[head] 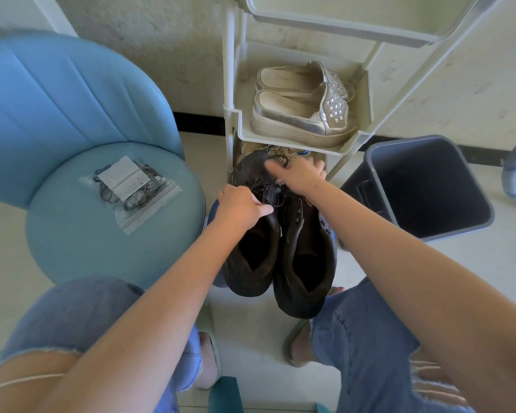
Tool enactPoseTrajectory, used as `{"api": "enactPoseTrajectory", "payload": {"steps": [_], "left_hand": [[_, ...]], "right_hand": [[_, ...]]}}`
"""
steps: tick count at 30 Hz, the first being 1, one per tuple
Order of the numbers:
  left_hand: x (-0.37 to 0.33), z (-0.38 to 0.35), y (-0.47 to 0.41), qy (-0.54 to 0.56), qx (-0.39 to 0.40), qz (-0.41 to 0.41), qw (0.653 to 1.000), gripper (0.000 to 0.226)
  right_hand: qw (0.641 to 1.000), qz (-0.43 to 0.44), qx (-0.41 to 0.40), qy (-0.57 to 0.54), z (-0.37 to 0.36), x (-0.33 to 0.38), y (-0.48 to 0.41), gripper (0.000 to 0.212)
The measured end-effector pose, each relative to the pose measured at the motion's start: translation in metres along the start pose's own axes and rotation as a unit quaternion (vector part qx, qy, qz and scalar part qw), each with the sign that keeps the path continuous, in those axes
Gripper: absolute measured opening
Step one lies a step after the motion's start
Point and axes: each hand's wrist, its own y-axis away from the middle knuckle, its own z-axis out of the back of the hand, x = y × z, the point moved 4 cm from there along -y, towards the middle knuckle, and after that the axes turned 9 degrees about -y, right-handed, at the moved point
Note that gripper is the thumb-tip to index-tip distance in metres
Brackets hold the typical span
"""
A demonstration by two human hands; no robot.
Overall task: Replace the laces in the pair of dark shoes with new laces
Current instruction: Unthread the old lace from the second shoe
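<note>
Two dark shoes sit side by side on the floor between my knees, the left shoe [251,260] and the right shoe [306,263], toes toward the rack. My left hand [239,205] grips the left shoe's upper edge beside its old black lace [261,184]. My right hand [300,174] reaches over the toe area with fingers curled at the laces; what it pinches is hidden. A clear zip bag of new dark laces [131,187] lies on the blue chair seat [87,234] to my left.
A cream plastic shoe rack [352,141] stands right behind the shoes, with a pair of silver slip-ons [301,105] on its shelf. A dark grey bin [423,186] stands open to the right. My knees in torn jeans frame the foreground.
</note>
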Motion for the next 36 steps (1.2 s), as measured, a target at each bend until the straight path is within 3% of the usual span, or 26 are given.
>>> {"api": "enactPoseTrajectory", "payload": {"steps": [2,4,5,8,10,11,14,16,18,22,25,27,29,31,34,36], "left_hand": [[0.0,0.001,0.0,-0.001,0.0,-0.005,1.0,0.035],[-0.001,0.0,0.0,-0.005,0.003,-0.007,1.0,0.035],[-0.001,0.0,0.001,-0.004,0.003,-0.006,1.0,0.035],[-0.002,0.001,0.001,0.006,0.004,0.003,1.0,0.033],[-0.001,0.0,0.002,0.01,0.006,0.005,1.0,0.033],[0.0,0.0,0.002,0.012,0.005,0.004,1.0,0.033],[0.0,0.001,0.003,0.018,0.0,-0.005,1.0,0.031],[-0.001,0.001,0.003,0.009,0.0,-0.007,1.0,0.032],[-0.002,0.0,0.003,0.003,0.001,-0.005,1.0,0.033],[-0.001,-0.001,0.003,0.007,0.003,-0.004,1.0,0.032],[0.0,-0.002,0.002,0.026,0.003,0.001,1.0,0.03],[0.001,-0.002,0.003,0.023,0.007,0.0,1.0,0.03],[0.001,-0.002,0.003,0.026,0.005,-0.007,1.0,0.029],[0.001,0.0,0.003,0.036,0.0,-0.011,0.999,0.028],[-0.001,0.0,0.004,0.025,0.001,-0.008,1.0,0.029],[-0.001,0.0,0.004,0.014,0.002,-0.008,1.0,0.03]], "right_hand": [[0.99,-0.004,0.099,0.096,-0.01,-0.003,0.001,0.056],[0.988,0.007,0.115,0.106,-0.015,0.0,0.003,0.046],[0.992,0.014,0.09,0.086,-0.014,0.002,0.003,0.042],[0.992,0.044,-0.112,-0.04,0.006,0.008,0.003,0.028],[0.982,0.024,-0.139,-0.124,0.013,0.004,0.0,0.029],[0.989,0.004,-0.102,-0.11,0.012,0.0,-0.003,0.039],[0.994,-0.026,0.076,0.078,-0.009,-0.007,-0.004,0.076],[0.987,-0.011,0.094,0.126,-0.016,-0.007,-0.002,0.065],[0.993,0.009,0.038,0.108,-0.013,-0.004,-0.002,0.045],[0.994,0.067,-0.038,0.08,-0.007,0.007,-0.001,0.028],[0.976,0.047,-0.196,-0.083,0.017,0.008,0.001,0.024],[0.966,0.008,-0.152,-0.211,0.022,-0.002,-0.004,0.033],[0.992,0.007,-0.011,-0.125,0.017,-0.002,0.0,0.05],[0.995,0.01,0.1,-0.001,0.005,-0.004,0.006,0.056],[0.99,0.036,0.116,0.07,-0.01,0.002,0.008,0.044],[0.996,0.047,0.046,0.064,-0.014,0.007,0.004,0.032]]}}
